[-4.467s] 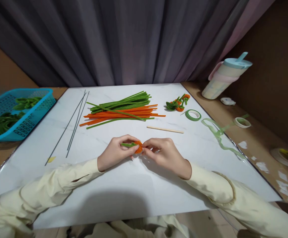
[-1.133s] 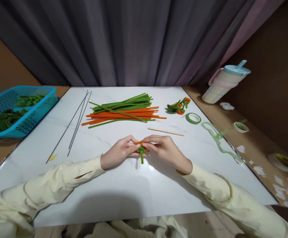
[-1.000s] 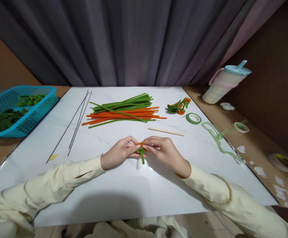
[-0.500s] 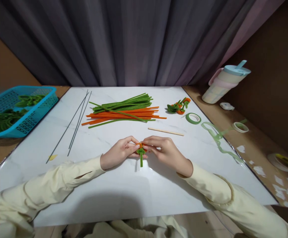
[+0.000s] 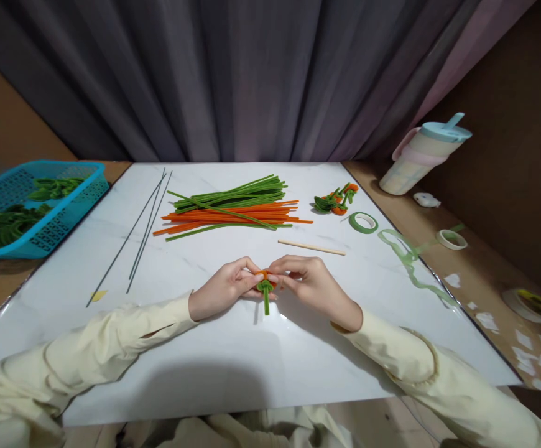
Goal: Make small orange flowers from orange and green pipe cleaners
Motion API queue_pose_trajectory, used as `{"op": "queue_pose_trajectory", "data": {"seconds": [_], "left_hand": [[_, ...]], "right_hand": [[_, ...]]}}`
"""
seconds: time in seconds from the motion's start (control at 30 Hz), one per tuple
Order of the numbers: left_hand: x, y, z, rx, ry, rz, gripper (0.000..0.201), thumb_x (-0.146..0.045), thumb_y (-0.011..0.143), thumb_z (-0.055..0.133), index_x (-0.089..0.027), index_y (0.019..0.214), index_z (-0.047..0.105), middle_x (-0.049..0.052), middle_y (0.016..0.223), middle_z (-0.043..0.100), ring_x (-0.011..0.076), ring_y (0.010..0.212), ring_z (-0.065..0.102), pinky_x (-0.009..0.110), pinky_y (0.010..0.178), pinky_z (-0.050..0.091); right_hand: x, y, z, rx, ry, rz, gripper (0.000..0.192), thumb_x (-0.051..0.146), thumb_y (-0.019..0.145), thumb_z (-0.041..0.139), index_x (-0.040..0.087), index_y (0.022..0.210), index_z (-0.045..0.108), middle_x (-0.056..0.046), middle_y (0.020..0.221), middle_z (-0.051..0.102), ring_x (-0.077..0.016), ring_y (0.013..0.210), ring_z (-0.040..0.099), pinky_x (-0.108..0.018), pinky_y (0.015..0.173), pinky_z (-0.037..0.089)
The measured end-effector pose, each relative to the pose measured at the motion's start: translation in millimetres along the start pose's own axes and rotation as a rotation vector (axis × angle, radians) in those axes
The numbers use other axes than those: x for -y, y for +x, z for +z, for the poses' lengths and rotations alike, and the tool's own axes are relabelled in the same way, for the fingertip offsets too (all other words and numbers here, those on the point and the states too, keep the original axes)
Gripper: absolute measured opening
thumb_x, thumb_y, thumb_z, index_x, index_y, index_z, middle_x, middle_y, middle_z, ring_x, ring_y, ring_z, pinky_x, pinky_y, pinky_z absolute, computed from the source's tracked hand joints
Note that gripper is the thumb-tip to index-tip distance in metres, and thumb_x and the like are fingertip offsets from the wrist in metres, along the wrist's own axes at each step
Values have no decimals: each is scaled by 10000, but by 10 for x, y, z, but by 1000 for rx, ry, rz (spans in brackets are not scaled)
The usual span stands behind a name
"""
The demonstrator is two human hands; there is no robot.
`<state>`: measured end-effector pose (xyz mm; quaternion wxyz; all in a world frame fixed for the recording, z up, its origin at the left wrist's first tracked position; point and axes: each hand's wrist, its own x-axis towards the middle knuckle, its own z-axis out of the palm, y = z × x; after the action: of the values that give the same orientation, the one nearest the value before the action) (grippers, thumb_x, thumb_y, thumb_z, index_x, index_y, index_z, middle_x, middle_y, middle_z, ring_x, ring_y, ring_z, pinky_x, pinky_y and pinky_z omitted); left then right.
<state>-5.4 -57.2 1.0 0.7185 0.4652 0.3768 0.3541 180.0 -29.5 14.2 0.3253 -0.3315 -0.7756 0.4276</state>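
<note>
Between my hands, over the front half of the white tabletop, is a small orange pipe-cleaner flower with a green calyx and a short green stem pointing toward me. My left hand pinches it from the left, thumb near the orange part and fingers partly beneath. From the right, my right hand closes its thumb and fingertips on the orange part. Fingers cover much of the flower. A pale wooden stick lies just beyond my right hand. Farther back are green pipe cleaners and orange pipe cleaners.
Finished orange-and-green pieces lie at the back right beside a green tape roll. Thin dark wires rest on the left. A blue basket holds green pieces. A tumbler and paper scraps are on the right.
My right fingertips have shifted slightly on the orange part, and the thumb now sits closer to the calyx. The stem has turned a little. Everything else stays put.
</note>
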Motion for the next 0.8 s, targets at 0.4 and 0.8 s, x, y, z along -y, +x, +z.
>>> {"op": "queue_pose_trajectory", "data": {"seconds": [0.4,0.8], "left_hand": [[25,9,-5,21,4,-24,412,-472,726,697,-126,790,482,72,864,689,214,789,690,412,824,531],[-18,-1,15,23,10,-39,407,-459,744,688,-133,812,453,73,779,705,224,732,702,365,741,561]], "right_hand": [[-22,-23,-6,20,-134,-51,145,103,796,561,138,689,653,-49,723,631,-130,640,559,-245,590,430],[31,62,-128,247,392,411,369,475,749,647,113,795,707,-52,721,663,-141,606,599,-261,561,517]]}}
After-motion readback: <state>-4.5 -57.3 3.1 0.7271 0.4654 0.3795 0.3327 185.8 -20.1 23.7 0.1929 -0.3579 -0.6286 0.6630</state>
